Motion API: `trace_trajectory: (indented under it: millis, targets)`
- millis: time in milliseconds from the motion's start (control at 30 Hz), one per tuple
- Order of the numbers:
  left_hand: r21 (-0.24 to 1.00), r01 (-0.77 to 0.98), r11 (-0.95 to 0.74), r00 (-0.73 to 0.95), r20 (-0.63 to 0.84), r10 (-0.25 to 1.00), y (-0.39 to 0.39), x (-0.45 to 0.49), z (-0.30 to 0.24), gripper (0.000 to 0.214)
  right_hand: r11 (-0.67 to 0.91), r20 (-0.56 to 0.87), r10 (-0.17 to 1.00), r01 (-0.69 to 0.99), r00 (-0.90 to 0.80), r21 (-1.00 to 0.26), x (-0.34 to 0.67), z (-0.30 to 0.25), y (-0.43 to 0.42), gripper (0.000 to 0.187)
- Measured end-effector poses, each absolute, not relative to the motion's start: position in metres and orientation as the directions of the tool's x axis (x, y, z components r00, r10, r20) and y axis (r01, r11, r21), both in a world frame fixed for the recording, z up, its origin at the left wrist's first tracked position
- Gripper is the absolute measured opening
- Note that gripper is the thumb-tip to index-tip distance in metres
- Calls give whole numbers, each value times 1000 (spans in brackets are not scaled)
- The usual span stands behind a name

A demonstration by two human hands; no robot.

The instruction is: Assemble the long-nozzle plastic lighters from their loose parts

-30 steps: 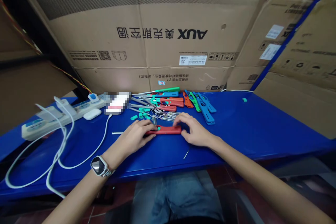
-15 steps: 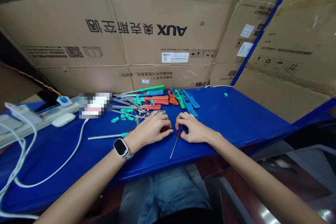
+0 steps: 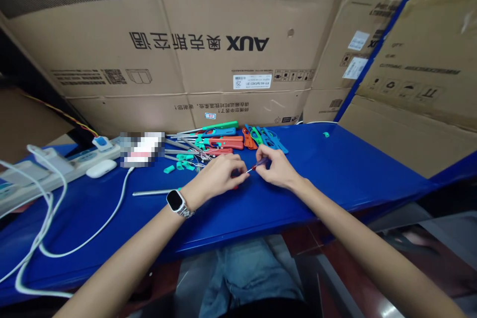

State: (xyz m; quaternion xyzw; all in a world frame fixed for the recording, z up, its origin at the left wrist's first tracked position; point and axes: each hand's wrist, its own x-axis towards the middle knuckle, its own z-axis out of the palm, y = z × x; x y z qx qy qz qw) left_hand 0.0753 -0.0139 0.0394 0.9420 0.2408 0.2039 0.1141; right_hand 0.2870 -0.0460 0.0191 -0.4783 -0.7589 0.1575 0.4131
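Observation:
My right hand is closed round the dark handle of a small screwdriver. Its thin shaft points left, and the tip reaches my left hand, where it is hidden behind the fingers. Those left fingers are curled round a long-nosed lighter; its metal tube sticks out leftward past my watch, and most of its red body is covered by the hand. Just beyond lie several more long-nosed lighters with red, blue and green handles. Loose teal plastic pieces and thin white wires are strewn among them.
Orange, green and blue handle shells lie behind my right hand. A power strip, a white earbud case and a blurred phone-like object with white cables occupy the left. Cardboard walls the blue table.
My right hand has turned the screwdriver from pointing down toward the table's front edge to pointing left, its tip now at my left hand. The view has shifted slightly.

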Motion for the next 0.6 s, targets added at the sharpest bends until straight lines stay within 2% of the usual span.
trace_trajectory:
  millis: [67,133,200,267,333,433,600]
  targets:
    - [356,402,-843,759,385,525,-7,63,43,22,500,499,855,486,-143,-717,274,25,-38,11]
    - [415,395,-820,705,435,560,0,48,45,22,485,471,874,299,-124,-822,257,29,-28,11]
    - [493,382,-782,639,470,609,5,32,44,22,422,400,898,97,-184,-901,237,31,-17,14]
    - [566,362,-740,569,495,657,9,18,40,22,377,363,889,-4,-280,-926,216,32,-7,18]
    - [620,347,-704,506,508,697,12,6,36,23,417,392,862,11,-320,-909,196,31,2,21]
    - [657,380,-651,465,473,748,15,-8,30,24,509,457,843,142,-285,-849,175,28,10,28]
    - [598,548,-584,464,363,808,23,-31,26,24,527,457,849,356,-267,-772,168,20,14,29]
